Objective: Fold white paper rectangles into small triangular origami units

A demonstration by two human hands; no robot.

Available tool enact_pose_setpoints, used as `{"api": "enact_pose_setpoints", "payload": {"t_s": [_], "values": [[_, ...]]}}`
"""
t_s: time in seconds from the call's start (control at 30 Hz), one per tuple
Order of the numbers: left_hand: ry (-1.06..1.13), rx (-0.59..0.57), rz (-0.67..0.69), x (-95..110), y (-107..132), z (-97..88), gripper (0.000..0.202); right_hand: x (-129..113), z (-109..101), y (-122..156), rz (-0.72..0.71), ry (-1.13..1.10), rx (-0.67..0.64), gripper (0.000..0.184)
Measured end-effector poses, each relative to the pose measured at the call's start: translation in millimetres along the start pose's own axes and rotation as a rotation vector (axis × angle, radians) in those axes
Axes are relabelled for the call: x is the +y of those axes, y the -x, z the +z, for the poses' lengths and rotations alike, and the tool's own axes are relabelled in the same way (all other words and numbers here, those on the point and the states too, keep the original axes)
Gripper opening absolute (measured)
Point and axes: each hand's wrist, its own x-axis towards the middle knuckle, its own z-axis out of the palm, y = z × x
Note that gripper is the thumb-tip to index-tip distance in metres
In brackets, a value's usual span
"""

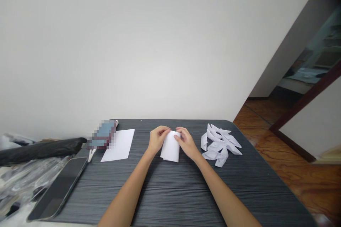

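Near the middle of the dark table a white sheet of paper (171,149) is bent over on itself, its layers slightly apart at the lower edge. My left hand (157,139) pinches its upper left corner between thumb and fingers. At the upper right corner my right hand (186,142) grips the same sheet, thumb on the front face and fingers behind the top edge. To the right of my hands lies a loose pile of folded white paper pieces (217,145). Flat sheets of white paper (121,145) rest on the left.
A phone-like device (102,134), partly blurred out, overlaps the flat sheets. A dark tablet or large phone (60,188) lies at the table's left edge, beside a black wrapped roll (42,150) and clear plastic. The dark table (170,195) stands against a white wall (160,42).
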Motion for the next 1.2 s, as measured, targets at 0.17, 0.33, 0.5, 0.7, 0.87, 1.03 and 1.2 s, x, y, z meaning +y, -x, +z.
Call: {"api": "enact_pose_setpoints", "payload": {"t_s": [0.17, 0.33, 0.5, 0.7, 0.87, 1.03, 1.2], "values": [[0.143, -0.013, -0.09, -7.1, -2.5, -1.0, 0.031, -6.5, -5.5, -1.9, 0.075, -0.156, 0.056, 0.016], [0.18, -0.143, -0.273, -18.5, -0.7, 2.3, 0.04, -8.5, -9.8, -3.2, 0.077, -0.218, 0.171, 0.017], [0.236, -0.106, -0.228, -14.5, 1.8, 5.0, 0.031, -3.7, -12.6, -2.7, 0.101, -0.131, 0.118, 0.019], [0.121, -0.093, -0.15, -3.4, 4.9, 8.4, 0.028, -5.2, -14.9, -2.1, 0.071, -0.087, 0.111, 0.02], [0.037, -0.054, -0.071, -1.5, 7.3, 9.7, 0.03, -9.2, -14.6, -0.8, 0.045, -0.068, 0.083, 0.02], [0.004, -0.052, -0.069, 0.0, 8.2, 9.5, 0.028, -9.4, -14.3, -0.2, 0.012, -0.041, 0.067, 0.018], [-0.009, -0.068, -0.066, 2.4, 9.3, 9.5, 0.03, -9.2, -15.5, -0.6, 0.008, -0.022, 0.072, 0.017]]}}
